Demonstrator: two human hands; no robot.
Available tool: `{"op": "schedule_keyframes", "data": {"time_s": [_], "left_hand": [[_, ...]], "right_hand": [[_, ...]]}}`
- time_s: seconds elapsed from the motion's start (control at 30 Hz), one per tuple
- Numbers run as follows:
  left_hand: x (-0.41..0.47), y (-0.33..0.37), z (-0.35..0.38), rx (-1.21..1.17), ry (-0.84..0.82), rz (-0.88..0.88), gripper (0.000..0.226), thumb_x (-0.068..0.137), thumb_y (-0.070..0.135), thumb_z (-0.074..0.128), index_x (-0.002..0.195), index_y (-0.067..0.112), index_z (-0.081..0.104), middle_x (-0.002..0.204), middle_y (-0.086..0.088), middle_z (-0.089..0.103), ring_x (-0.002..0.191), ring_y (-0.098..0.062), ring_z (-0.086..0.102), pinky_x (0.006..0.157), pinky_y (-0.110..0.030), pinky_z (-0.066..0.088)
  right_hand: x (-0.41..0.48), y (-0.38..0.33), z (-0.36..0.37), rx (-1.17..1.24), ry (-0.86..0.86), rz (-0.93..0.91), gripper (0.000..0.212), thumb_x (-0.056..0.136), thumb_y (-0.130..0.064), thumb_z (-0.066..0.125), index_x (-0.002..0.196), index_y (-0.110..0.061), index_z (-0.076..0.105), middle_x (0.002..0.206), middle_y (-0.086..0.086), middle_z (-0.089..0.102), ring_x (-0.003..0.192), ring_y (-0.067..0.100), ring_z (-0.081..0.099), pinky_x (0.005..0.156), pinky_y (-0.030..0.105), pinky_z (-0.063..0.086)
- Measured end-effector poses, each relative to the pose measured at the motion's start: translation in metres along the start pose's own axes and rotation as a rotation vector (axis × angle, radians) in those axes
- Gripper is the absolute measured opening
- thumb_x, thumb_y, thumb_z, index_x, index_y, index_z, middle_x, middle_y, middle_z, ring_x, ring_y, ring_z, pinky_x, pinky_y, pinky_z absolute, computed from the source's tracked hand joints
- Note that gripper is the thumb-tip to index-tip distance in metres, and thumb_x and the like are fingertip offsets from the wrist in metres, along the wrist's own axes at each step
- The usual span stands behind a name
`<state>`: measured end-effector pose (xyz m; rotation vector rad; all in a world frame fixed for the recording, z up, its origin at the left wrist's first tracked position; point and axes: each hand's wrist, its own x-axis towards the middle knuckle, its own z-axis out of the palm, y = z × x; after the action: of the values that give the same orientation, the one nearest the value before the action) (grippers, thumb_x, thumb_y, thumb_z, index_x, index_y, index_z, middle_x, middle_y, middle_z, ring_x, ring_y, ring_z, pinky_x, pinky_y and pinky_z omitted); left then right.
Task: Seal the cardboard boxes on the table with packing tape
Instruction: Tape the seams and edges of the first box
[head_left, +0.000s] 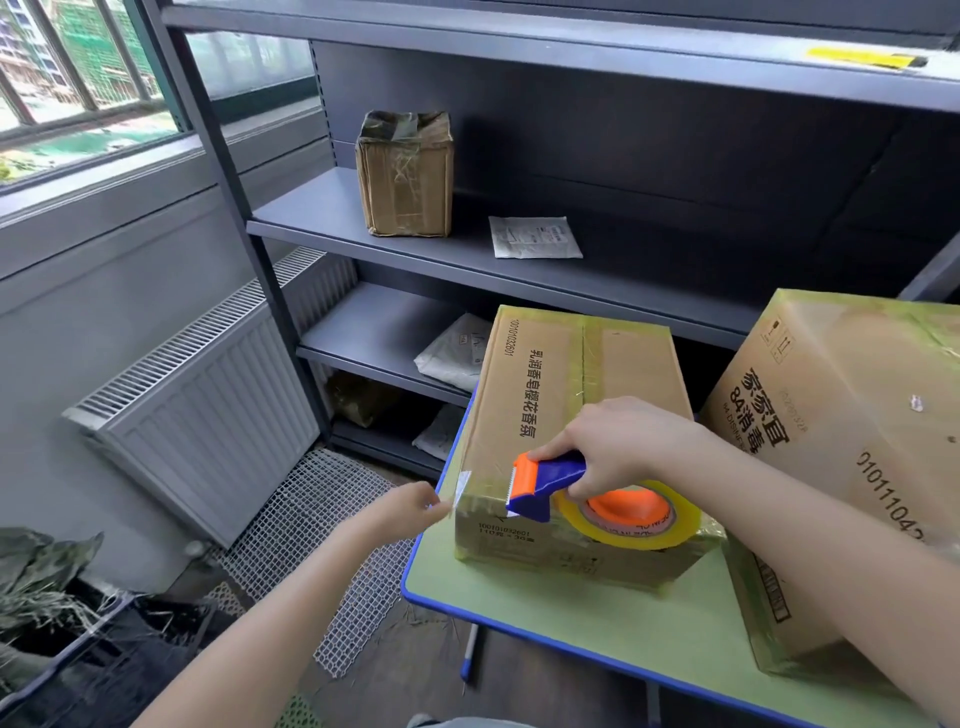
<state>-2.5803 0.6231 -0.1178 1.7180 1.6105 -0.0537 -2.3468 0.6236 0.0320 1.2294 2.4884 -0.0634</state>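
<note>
Taped cardboard box (571, 374) and larger box (841, 415) on green table (519, 613), blue-orange tape dispenser (548, 486) atop former.

Left of the taped box (576, 415) the table (519, 613) ends at once. The air there is open except for the left hand (410, 506), pinching a tape strip (462, 483) at the box's near left corner. On the box's near top edge the tape dispenser (550, 483), gripped by the right hand (618, 441), blocks the way. Right of the box a larger box (841, 441) stands just beside it. Behind the box the shelf unit (519, 283) stands close. In front of the box bare tabletop lies free.
</note>
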Motion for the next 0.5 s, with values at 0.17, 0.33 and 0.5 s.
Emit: {"op": "schedule_keyframes", "data": {"time_s": [0.17, 0.33, 0.5], "left_hand": [[-0.004, 0.005, 0.022, -0.113, 0.390, 0.301, 0.058, 0.082, -0.008, 0.038, 0.137, 0.010, 0.041, 0.136, -0.004, 0.042, 0.119, -0.013, 0.043, 0.101, -0.022, 0.035], [-0.012, 0.016, 0.036, 0.176, 0.553, 0.661, 0.071, 0.071, 0.007, 0.040, 0.142, 0.000, 0.035, 0.148, -0.009, 0.035, 0.138, -0.018, 0.026, 0.115, -0.023, 0.014], [-0.006, 0.020, 0.042, 0.364, 0.623, 0.649, 0.067, 0.071, 0.033, 0.077, 0.127, 0.002, 0.057, 0.133, -0.009, 0.055, 0.126, -0.018, 0.048, 0.106, -0.032, 0.037]], "right_hand": [[-0.003, 0.005, -0.002, 0.025, -0.012, -0.002, 0.053, 0.085, -0.043, 0.053, 0.136, -0.048, 0.041, 0.087, -0.013, 0.051, 0.078, 0.013, 0.047, 0.053, 0.022, 0.031], [-0.002, 0.008, 0.000, 0.046, -0.028, -0.018, 0.054, 0.085, -0.043, 0.054, 0.137, -0.047, 0.041, 0.095, -0.012, 0.057, 0.081, 0.013, 0.049, 0.059, 0.024, 0.037], [-0.004, 0.014, 0.000, 0.088, -0.057, -0.022, 0.054, 0.085, -0.044, 0.054, 0.137, -0.048, 0.039, 0.106, -0.010, 0.062, 0.081, 0.012, 0.048, 0.063, 0.025, 0.040]]}}
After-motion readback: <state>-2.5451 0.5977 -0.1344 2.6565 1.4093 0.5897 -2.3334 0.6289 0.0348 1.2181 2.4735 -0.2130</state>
